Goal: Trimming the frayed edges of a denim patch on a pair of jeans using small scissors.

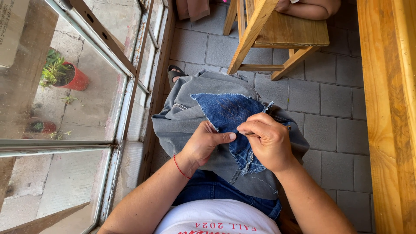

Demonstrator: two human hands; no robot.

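l hand (204, 143) pins blue patch (227, 113) on grey cloth (182, 123) w/ thumb; r hand (269, 139) pinches a needle (250, 133). keep patch flat, stitches small & near edge.

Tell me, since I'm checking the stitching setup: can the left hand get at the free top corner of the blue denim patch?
Probably yes. The left hand already pinches the blue denim patch at its edge, and nothing covers the corner above.

Blue denim patch (227, 113), grey garment (182, 123)
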